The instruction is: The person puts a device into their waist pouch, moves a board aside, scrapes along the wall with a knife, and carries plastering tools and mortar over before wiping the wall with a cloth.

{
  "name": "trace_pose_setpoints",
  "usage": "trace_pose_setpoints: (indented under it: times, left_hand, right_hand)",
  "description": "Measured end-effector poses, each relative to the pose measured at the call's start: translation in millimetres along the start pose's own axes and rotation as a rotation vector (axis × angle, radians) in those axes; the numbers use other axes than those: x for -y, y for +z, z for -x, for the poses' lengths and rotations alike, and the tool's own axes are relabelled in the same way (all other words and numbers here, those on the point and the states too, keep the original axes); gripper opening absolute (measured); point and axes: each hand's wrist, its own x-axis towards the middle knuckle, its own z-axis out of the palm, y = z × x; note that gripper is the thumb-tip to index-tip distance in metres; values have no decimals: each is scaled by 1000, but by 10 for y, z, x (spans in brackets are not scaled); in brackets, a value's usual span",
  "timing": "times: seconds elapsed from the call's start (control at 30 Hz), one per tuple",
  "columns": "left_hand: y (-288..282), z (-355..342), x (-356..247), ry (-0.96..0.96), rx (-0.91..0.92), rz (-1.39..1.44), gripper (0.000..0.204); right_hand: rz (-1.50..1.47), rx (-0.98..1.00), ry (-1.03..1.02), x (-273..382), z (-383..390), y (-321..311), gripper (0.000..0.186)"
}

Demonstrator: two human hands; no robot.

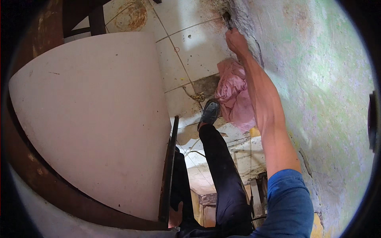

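My right hand (237, 39) reaches far ahead along the foot of the wall. It is closed round a small hand tool with a dark end (227, 18), which meets the corner where floor and wall join. Its exact kind is too small to make out. Low in the view, my left hand (176, 216) is beside the dark edge of a white panel (91, 119) and close to my leg. Most of its fingers are hidden. Below my right forearm lies a crumpled pink cloth or bag (236, 97), next to my shoe (209, 112).
A rough, peeling pale green wall (317, 99) rises close on the right. Dirty white floor tiles (194, 47) have a round rusty stain (132, 16) and a small coil of cord (197, 96). Dark wooden legs (96, 20) stand at the far left.
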Motion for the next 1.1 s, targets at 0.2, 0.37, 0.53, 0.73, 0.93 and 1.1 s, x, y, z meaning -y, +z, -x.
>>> trace_pose_setpoints:
  times: [0.2, 0.37, 0.53, 0.73, 0.93, 1.1]
  left_hand:
    - [-4, 78, 309, -148, 34, 104, 106]
    - [-1, 33, 173, -62, -2, 141, 108]
    - [285, -47, 528, 11, -82, 182, 107]
    - [120, 107, 776, 64, -54, 299, 109]
    - [-129, -390, 1038, 93, 32, 348, 113]
    - [411, -329, 1005, 154, 165, 412, 116]
  right_hand:
    - [-953, 283, 449, 379, 734, 72, 45]
    - [-608, 419, 277, -305, 1928, -138, 33]
    - [-552, 826, 471, -28, 3003, -784, 26]
    - [-398, -44, 21, 527, 3366, -1127, 35]
    - [-971, -90, 59, 1794, 3221, -2576, 34]
    - [-644, -199, -633, 3210, 3584, -3676, 33]
